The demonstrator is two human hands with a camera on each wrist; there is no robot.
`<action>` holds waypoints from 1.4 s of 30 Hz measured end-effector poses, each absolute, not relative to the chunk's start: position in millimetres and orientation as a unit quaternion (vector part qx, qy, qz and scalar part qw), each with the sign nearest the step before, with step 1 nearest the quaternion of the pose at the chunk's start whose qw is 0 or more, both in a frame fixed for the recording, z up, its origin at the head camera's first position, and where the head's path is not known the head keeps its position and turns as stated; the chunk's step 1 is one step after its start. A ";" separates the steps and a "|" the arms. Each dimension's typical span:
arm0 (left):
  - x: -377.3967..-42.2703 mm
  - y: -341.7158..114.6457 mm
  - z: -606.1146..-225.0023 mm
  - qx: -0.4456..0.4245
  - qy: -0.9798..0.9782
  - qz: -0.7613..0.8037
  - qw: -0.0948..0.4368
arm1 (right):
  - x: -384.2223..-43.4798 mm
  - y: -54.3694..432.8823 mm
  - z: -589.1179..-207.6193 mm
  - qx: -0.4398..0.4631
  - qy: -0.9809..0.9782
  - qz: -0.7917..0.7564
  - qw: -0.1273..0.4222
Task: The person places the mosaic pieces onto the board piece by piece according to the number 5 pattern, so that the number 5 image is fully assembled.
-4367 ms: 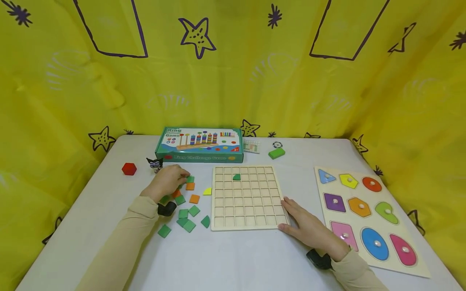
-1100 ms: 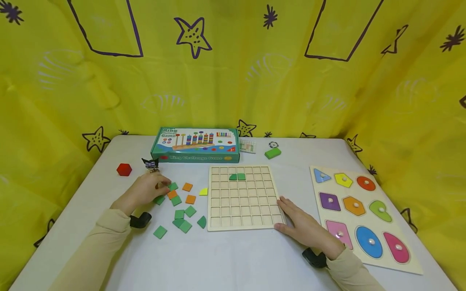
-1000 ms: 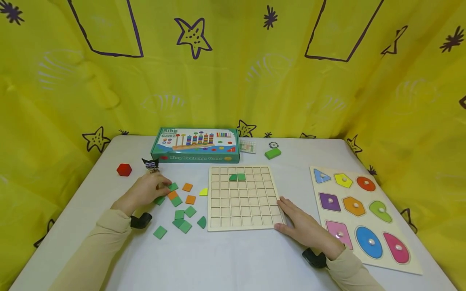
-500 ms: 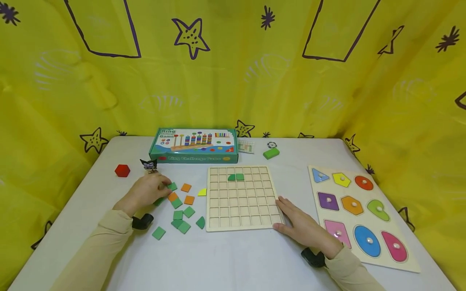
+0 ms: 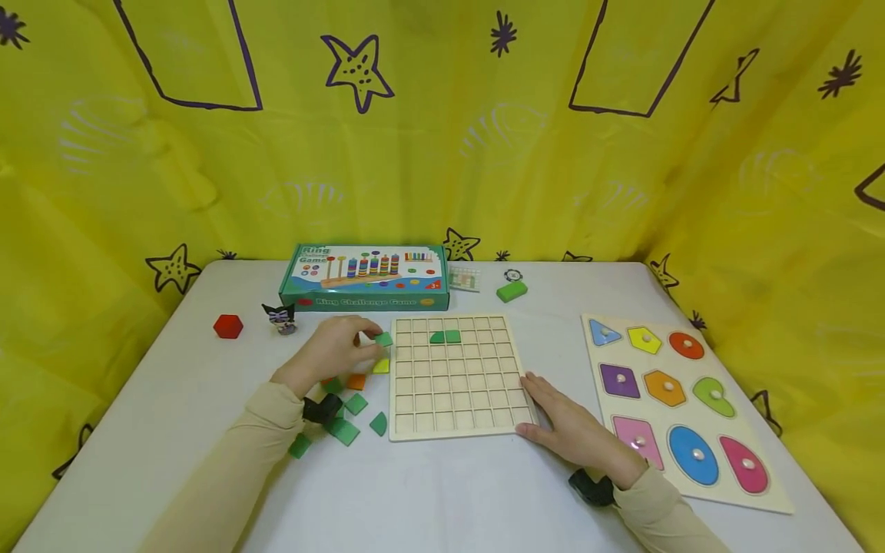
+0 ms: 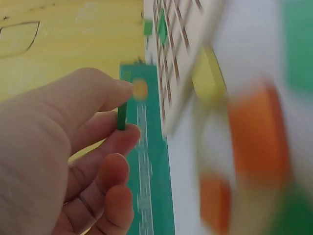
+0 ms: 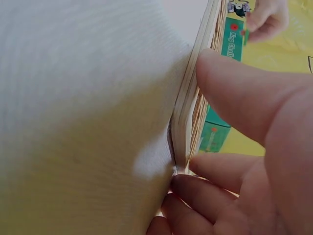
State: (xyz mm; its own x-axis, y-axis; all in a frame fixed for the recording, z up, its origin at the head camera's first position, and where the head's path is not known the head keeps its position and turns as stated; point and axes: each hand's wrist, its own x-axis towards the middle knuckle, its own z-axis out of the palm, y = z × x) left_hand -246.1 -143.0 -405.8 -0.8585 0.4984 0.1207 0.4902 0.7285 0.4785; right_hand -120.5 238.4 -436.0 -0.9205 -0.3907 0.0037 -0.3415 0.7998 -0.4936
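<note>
My left hand (image 5: pixel 332 352) pinches a thin green square tile (image 5: pixel 383 339) between thumb and fingertips, at the board's left edge. In the left wrist view this green tile (image 6: pixel 122 115) stands edge-on. My right hand (image 5: pixel 570 430) rests against the lower right corner of the wooden grid board (image 5: pixel 459 399), its fingers along the side and thumb at the front. A green rounded piece (image 5: pixel 437 338) and a green square (image 5: pixel 452 336) sit side by side in upper cells. Below my left hand lie a yellow piece (image 5: pixel 381 367), an orange square (image 5: pixel 356 382) and several green tiles (image 5: pixel 343 432), partly hidden.
A Ring Challenge Game box (image 5: pixel 364 280) stands behind the board. Left of it are a small figurine (image 5: pixel 282 319) and a red hexagon (image 5: pixel 228 326). A green block (image 5: pixel 512 291) lies at the back. A knobbed shape puzzle (image 5: pixel 657 369) fills the right side.
A green square has joined the rounded piece on the board. From the loose tiles, my left hand has moved right to the board's edge with another green square. My right hand stays on the board.
</note>
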 end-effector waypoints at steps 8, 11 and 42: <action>-264.6 -79.7 -411.4 0.321 0.905 0.278 -0.006 | -120.3 236.8 -435.5 -0.198 0.945 -0.254 0.049; -273.0 -58.6 -415.0 0.344 0.901 0.265 -0.021 | -120.0 236.3 -435.6 -0.197 0.945 -0.256 0.048; -265.2 -74.2 -418.0 0.356 0.917 0.176 0.031 | -121.7 237.4 -434.1 -0.191 0.947 -0.254 0.055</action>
